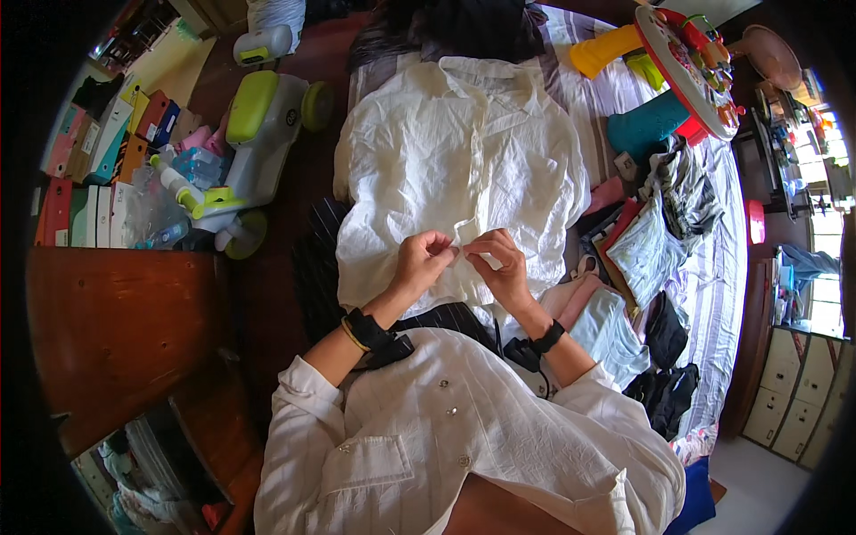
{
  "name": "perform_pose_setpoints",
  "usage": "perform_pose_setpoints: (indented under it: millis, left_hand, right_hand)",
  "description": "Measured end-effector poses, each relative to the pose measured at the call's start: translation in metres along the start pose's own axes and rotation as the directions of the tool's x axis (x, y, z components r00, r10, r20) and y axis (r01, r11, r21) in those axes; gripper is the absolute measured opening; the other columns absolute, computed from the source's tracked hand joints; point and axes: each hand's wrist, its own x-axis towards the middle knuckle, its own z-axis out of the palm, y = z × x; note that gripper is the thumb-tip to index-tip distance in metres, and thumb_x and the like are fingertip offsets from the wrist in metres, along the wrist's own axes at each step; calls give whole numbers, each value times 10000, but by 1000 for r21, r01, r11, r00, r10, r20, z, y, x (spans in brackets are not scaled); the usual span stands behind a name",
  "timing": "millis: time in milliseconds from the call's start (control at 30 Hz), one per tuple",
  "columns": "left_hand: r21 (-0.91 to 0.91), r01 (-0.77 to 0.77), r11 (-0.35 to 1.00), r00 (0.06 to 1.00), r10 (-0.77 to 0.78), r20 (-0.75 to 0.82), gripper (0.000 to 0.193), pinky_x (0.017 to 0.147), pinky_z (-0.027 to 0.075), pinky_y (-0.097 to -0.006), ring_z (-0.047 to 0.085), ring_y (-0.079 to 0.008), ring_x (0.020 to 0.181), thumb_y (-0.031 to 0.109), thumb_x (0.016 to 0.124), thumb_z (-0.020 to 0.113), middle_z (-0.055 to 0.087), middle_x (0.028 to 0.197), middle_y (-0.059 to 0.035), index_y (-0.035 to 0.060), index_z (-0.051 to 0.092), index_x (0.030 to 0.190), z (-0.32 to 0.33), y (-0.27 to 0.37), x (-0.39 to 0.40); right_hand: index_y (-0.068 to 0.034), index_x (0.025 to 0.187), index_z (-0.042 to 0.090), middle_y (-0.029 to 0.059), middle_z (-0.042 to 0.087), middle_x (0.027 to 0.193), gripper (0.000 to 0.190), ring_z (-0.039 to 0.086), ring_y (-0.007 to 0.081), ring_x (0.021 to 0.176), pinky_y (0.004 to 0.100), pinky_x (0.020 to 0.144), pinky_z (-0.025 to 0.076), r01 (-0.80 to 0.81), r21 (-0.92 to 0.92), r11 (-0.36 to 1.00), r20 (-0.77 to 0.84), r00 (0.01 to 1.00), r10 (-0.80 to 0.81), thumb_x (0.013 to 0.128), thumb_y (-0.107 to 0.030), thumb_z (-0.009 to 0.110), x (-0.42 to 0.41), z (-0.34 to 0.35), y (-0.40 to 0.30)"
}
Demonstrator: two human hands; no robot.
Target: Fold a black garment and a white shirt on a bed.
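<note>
A white button-up shirt lies spread out before me, its collar at the far end and its front placket running down the middle. Near the lower part of the placket, my left hand pinches the shirt's edge between thumb and fingertips. Close beside it, on the right, my right hand holds the cloth with thumb and index finger; the fingertips of both hands almost meet. Whether a button lies between them is too small to tell. Dark pinstriped fabric shows beneath the shirt's hem.
Folded clothes are piled on the striped bedsheet at right, below a toy activity table. Black clothing lies beyond the collar. At left are a ride-on toy, shoe boxes and a brown wooden cabinet.
</note>
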Motion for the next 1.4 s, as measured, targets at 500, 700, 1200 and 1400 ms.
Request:
perform_pose_setpoints:
  millis: [500, 700, 1200, 1400]
  left_hand:
    - [122, -89, 988, 991, 75, 114, 115, 617, 466, -209, 565, -46, 700, 66, 843, 670, 668, 816, -8, -21, 667, 919, -2, -4, -1]
    - [166, -72, 984, 984, 42, 175, 147, 661, 488, -222, 583, -57, 740, 65, 834, 683, 678, 839, -19, -29, 672, 947, -3, 0, -1]
    - [561, -515, 649, 857, 409, 313, 129, 634, 493, -353, 613, -289, 708, 18, 703, 691, 608, 784, -106, 24, 657, 828, 5, 16, 1]
    - [602, -587, 542, 807, 457, 375, 90, 659, 488, -409, 596, -319, 773, 6, 706, 631, 579, 792, -117, 26, 621, 792, 10, 11, -2]
  right_hand:
    - [-65, 785, 645, 51, 626, 808, 209, 583, 235, 742, 329, 606, 474, 226, -124, 966, 17, 974, -225, 634, 69, 703, -1, 2, 5]
    - [-61, 782, 645, 50, 610, 799, 197, 571, 237, 726, 328, 604, 470, 253, -165, 953, 33, 967, -251, 638, 67, 687, -4, 0, 6]
    - [-46, 819, 618, 74, 601, 763, 215, 581, 222, 705, 313, 615, 478, -121, -29, 992, -2, 993, 121, 659, 37, 734, -8, 11, 9]
    - [-30, 794, 646, 66, 601, 748, 164, 585, 211, 707, 313, 636, 478, -177, -27, 984, 50, 983, 178, 666, 16, 739, -15, 10, 23]
